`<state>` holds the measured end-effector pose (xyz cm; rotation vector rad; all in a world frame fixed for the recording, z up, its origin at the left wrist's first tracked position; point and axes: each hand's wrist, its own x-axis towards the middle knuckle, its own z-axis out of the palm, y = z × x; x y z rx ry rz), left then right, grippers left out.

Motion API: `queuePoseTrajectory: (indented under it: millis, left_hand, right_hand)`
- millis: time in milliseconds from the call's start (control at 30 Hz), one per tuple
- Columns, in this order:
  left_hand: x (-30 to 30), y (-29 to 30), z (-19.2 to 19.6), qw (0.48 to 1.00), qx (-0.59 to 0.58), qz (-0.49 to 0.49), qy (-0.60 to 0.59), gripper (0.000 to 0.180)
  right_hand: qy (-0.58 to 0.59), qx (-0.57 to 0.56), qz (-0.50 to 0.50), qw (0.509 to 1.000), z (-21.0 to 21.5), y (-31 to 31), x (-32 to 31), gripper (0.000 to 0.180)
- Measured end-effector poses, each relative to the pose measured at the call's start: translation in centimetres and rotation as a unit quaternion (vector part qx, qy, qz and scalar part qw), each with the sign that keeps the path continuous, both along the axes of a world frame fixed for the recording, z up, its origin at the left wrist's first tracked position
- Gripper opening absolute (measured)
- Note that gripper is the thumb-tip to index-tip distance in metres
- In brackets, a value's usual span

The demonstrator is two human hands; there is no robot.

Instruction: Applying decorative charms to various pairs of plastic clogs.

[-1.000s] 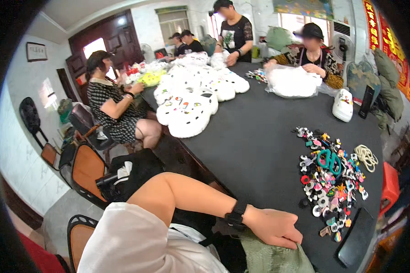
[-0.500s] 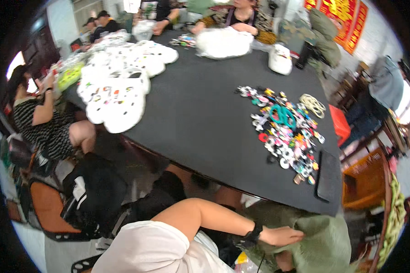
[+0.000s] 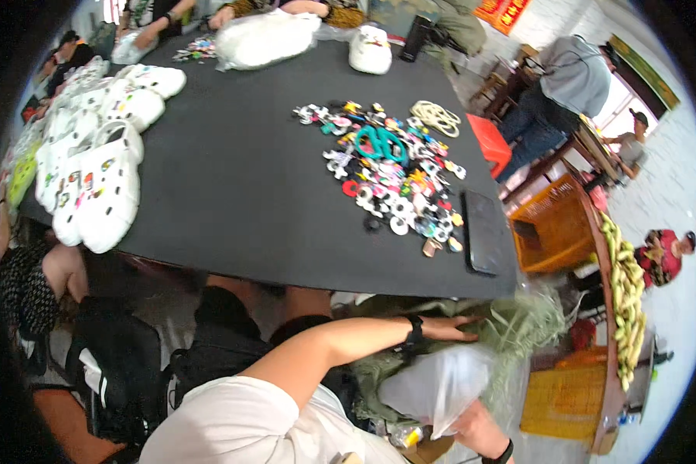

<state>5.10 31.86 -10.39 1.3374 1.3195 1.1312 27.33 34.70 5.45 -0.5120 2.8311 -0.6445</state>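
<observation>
My left hand [image 3: 450, 328], with a black band at the wrist, grips the edge of a green woven sack [image 3: 518, 329] beside the table's near edge. The sack's mouth is frayed into loose strands. Below it, my right hand [image 3: 475, 429] has hold of a white, partly see-through plastic bag [image 3: 441, 387]. That bag is blurred by motion, and what is in it cannot be made out. Its lower side hides part of the sack.
On the black table [image 3: 232, 185] lie a heap of small colourful charms [image 3: 398, 170], teal rings [image 3: 380, 145], a cream cord coil [image 3: 436, 117] and a black phone-like slab [image 3: 481, 232]. White clogs [image 3: 100, 185] crowd the left side. Orange crates [image 3: 553, 224] stand right. Other people sit around.
My right hand has come up out of the sack area with the white plastic bag. My left hand remains at the sack's edge. The whole view has swung to the right.
</observation>
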Motion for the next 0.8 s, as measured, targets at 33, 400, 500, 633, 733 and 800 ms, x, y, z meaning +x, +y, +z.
queuePoseTrajectory:
  millis: [33,400,500,633,733,800]
  left_hand:
    - [0.4,-0.1,1.5,0.995,-0.097,-0.031,-0.011,0.094]
    - [1.3,-5.5,-14.9,0.906,-0.231,-0.131,0.33,0.062]
    - [1.7,-5.5,-13.2,0.928,-0.139,-0.057,0.34,0.049]
    - [3.3,-3.2,-7.5,0.975,-0.085,0.073,0.19,0.044]
    - [5.6,-3.0,-4.3,0.971,0.02,0.074,0.225,0.043]
    - [5.6,-5.1,-2.4,0.975,0.041,0.052,0.21,0.057]
  right_hand:
    - [0.003,0.008,-0.013,1.0,0.9,1.0,0.6,0.036]
    - [0.345,-0.441,-0.543,0.625,4.0,8.4,4.9,0.042]
    - [0.284,-0.63,-0.487,0.535,9.0,7.6,2.2,0.045]
    - [0.29,-0.693,-0.447,0.486,14.0,7.9,0.4,0.032]
    - [0.249,-0.732,-0.372,0.514,15.5,8.1,1.0,0.027]
    - [0.241,-0.726,-0.38,0.519,17.6,4.2,-0.7,0.028]
